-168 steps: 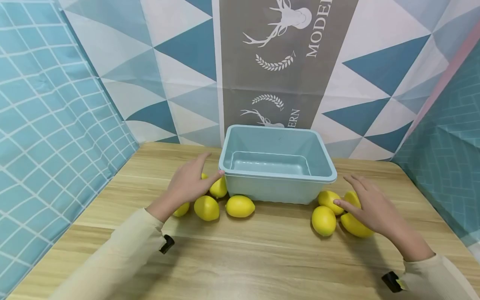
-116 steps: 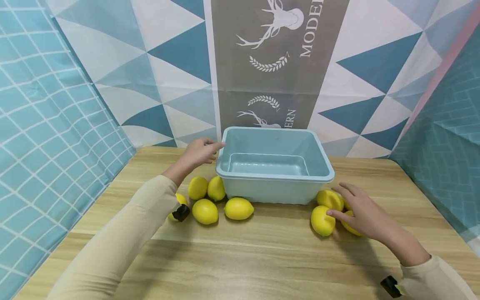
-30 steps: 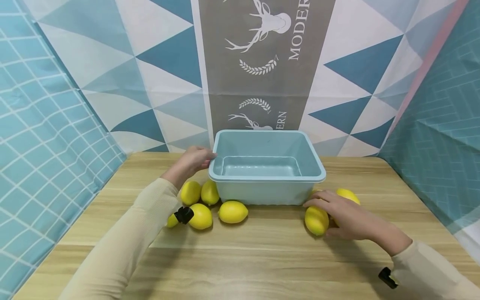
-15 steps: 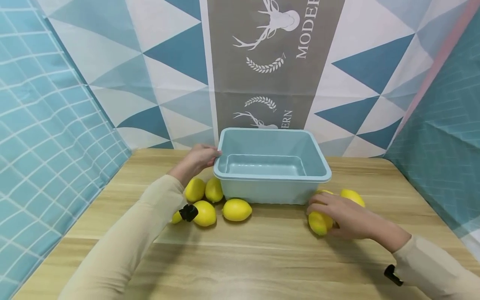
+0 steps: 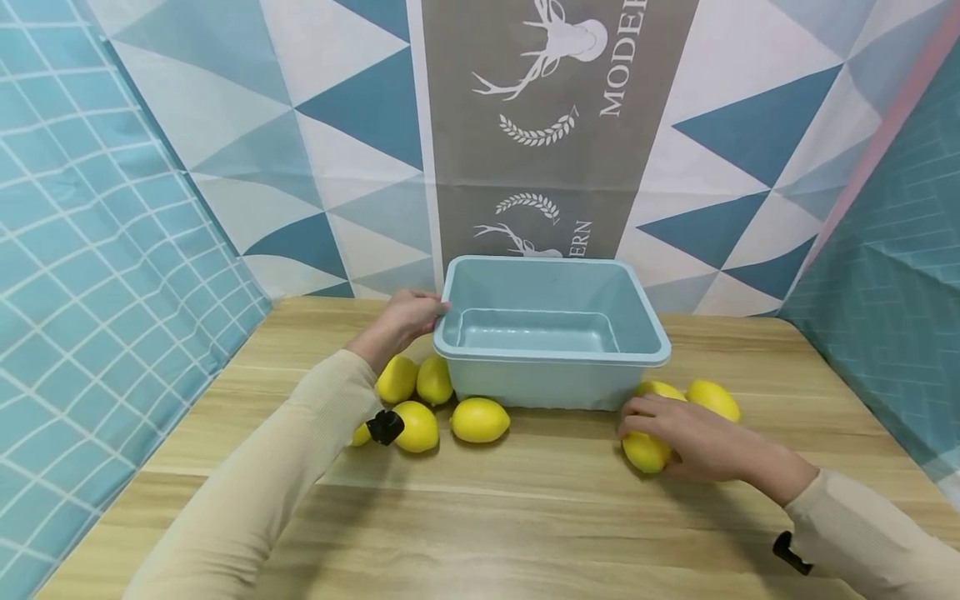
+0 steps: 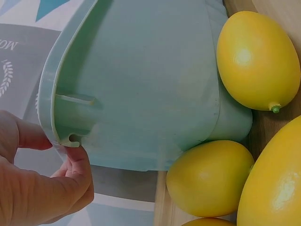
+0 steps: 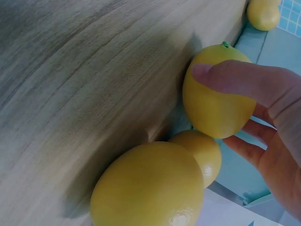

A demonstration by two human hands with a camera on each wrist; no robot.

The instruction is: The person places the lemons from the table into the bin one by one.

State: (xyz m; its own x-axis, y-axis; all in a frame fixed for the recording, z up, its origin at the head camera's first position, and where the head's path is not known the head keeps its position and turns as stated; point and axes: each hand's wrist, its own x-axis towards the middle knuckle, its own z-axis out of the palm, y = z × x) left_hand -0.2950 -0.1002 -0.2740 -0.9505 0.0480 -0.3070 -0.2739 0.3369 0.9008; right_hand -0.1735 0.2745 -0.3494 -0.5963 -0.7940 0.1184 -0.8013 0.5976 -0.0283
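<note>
A light blue plastic basin (image 5: 547,382) stands at the back of the table with nothing inside. My left hand (image 5: 411,317) pinches its left rim; in the left wrist view thumb and fingers (image 6: 77,172) meet at the rim's corner. At the basin's right, my right hand (image 5: 697,437) grips a yellow lemon (image 5: 645,454), low over the table. The right wrist view shows the thumb laid across this lemon (image 7: 218,110) and the fingers behind it. Two more lemons show past this hand, one by the basin (image 5: 660,389) and one farther right (image 5: 714,401).
Several lemons lie by the basin's left front, one lemon (image 5: 480,420) before its front wall and another (image 5: 417,427) beside it. My left sleeve's black wrist device (image 5: 386,427) partly covers one. A patterned cloth (image 5: 360,192) hangs close behind the basin.
My left hand has gone from over the left lemons to the basin's rim and now pinches it. My right hand has lowered from hovering and curled round the front lemon.
</note>
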